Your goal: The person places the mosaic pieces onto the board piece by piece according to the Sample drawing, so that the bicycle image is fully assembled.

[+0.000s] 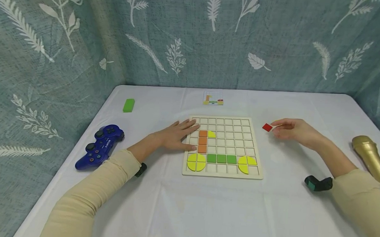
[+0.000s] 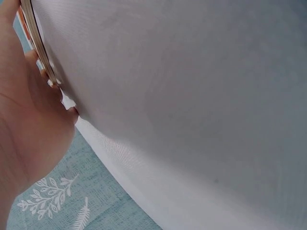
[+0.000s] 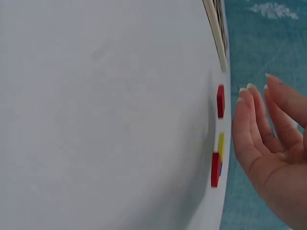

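My left hand (image 1: 177, 135) rests with spread fingers over the left edge of a pale wooden grid board (image 1: 231, 134). Orange squares (image 1: 202, 141) stand in a column on it, with a yellow quarter-circle (image 1: 211, 134) beside the top one. Along its lower part lie a full yellow circle (image 1: 196, 162), a row of green squares (image 1: 221, 158) and a three-quarter yellow circle (image 1: 243, 164). Right of the board, my right hand (image 1: 290, 130) hovers by a red tile (image 1: 267, 127), fingers slightly bent. In the right wrist view nothing sits between thumb and fingers; another red tile (image 3: 215, 169) and a yellow piece (image 3: 221, 143) lie below.
Behind the board lies a small printed card (image 1: 213, 98) with a coloured pattern. A green block (image 1: 128, 105) and a blue game controller (image 1: 101, 148) are on the left. At the right edge lies a gold microphone (image 1: 372, 155). Patterned curtain (image 1: 194, 36) surrounds the white table.
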A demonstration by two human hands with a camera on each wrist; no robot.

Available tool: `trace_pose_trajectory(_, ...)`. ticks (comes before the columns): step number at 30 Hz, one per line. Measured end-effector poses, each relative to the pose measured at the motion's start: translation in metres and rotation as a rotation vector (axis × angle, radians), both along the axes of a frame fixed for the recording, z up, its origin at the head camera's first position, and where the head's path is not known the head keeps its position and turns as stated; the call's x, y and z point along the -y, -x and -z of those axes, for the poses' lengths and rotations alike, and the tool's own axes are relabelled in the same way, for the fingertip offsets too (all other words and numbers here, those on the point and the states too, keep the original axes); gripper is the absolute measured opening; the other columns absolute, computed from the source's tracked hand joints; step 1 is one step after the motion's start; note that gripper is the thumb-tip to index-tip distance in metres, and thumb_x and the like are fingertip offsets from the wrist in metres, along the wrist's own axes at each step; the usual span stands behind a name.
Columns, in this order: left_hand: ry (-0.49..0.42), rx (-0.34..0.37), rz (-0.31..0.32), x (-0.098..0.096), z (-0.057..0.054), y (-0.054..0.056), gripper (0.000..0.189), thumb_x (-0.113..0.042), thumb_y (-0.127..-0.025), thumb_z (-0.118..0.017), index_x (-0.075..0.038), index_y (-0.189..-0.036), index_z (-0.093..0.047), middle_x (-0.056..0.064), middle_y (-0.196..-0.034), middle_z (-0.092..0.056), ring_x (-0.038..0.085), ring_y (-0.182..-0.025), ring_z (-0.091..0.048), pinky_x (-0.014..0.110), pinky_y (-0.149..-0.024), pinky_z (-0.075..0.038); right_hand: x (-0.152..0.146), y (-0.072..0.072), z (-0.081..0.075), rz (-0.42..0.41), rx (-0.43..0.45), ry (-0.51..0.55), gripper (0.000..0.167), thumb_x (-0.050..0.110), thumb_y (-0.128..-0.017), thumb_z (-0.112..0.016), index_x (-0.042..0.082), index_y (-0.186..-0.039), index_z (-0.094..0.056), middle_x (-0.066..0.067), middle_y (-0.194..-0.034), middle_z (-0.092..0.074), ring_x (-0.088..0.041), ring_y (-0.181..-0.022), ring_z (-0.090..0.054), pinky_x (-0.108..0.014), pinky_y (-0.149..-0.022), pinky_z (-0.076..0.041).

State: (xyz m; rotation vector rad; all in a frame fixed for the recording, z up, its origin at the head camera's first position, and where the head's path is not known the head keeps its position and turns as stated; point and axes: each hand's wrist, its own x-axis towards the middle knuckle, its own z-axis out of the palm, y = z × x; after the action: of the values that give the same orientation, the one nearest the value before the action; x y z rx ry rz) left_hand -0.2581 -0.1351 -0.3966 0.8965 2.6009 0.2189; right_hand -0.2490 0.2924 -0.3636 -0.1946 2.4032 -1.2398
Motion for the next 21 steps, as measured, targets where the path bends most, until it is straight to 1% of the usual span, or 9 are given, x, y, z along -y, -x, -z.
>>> trace_pose_trajectory(4, 0.006, -0.002, -0.004, 0.0, -0.001, -0.001, 0.088, -0.069, -0.089, -0.043, -0.026, -0.155, -0.004, -0.004, -0.159, 0.006, 0.016, -0.143, 0.009, 0.043, -0.114, 0.003, -0.011, 0.01, 0.001, 0.044, -0.016, -0.013, 0.054, 0.017, -0.094, -0.063, 0.0, -0.141, -0.042, -0.021, -0.129, -0.051, -0.016, -0.099, -0.06, -0.028, -0.085, -0.05)
trace_pose_trajectory(9, -0.003, 0.004, -0.007, 0.0, 0.0, -0.001, 0.088, -0.069, -0.088, -0.044, -0.026, -0.155, -0.005, -0.004, -0.159, 0.006, 0.015, -0.143, 0.009, 0.042, -0.114, 0.003, -0.022, 0.023, 0.001, 0.122, -0.043, -0.046, 0.057, 0.023, -0.094, -0.063, 0.003, -0.142, -0.041, -0.019, -0.131, -0.05, -0.015, -0.099, -0.058, -0.034, -0.091, -0.047)
trace_pose_trajectory(12, 0.0, -0.001, -0.009, 0.0, 0.0, -0.001, 0.088, -0.07, -0.088, -0.043, -0.026, -0.155, -0.005, -0.005, -0.159, 0.006, 0.015, -0.143, 0.009, 0.042, -0.114, 0.003, -0.028, 0.029, 0.0, 0.138, -0.07, -0.06, 0.056, 0.023, -0.095, -0.062, 0.003, -0.142, -0.04, -0.019, -0.132, -0.048, -0.009, -0.099, -0.056, -0.036, -0.094, -0.046)
trace_pose_trajectory(15, 0.001, -0.004, -0.008, 0.0, 0.001, -0.001, 0.088, -0.07, -0.088, -0.043, -0.027, -0.155, -0.005, -0.005, -0.159, 0.006, 0.015, -0.143, 0.009, 0.042, -0.114, 0.003, -0.032, 0.033, 0.001, 0.14, -0.081, -0.047, 0.055, 0.02, -0.096, -0.06, 0.001, -0.143, -0.039, -0.022, -0.134, -0.046, -0.006, -0.098, -0.055, -0.038, -0.098, -0.043)
trace_pose_trajectory(17, 0.003, -0.003, -0.006, 0.0, 0.001, -0.001, 0.088, -0.07, -0.088, -0.043, -0.027, -0.155, -0.005, -0.006, -0.158, 0.006, 0.014, -0.143, 0.009, 0.041, -0.114, 0.004, -0.034, 0.035, 0.002, 0.134, -0.085, -0.04, 0.055, 0.02, -0.096, -0.059, 0.0, -0.143, -0.038, -0.023, -0.135, -0.044, -0.01, -0.103, -0.053, -0.041, -0.1, -0.041)
trace_pose_trajectory(21, 0.007, -0.004, 0.001, 0.001, 0.001, -0.001, 0.088, -0.07, -0.088, -0.043, -0.027, -0.155, -0.004, -0.006, -0.158, 0.007, 0.015, -0.143, 0.01, 0.042, -0.114, 0.004, -0.035, 0.04, 0.005, 0.111, -0.084, -0.056, 0.055, 0.02, -0.097, -0.058, 0.001, -0.144, -0.038, -0.024, -0.137, -0.042, -0.027, -0.118, -0.044, -0.048, -0.102, -0.037)
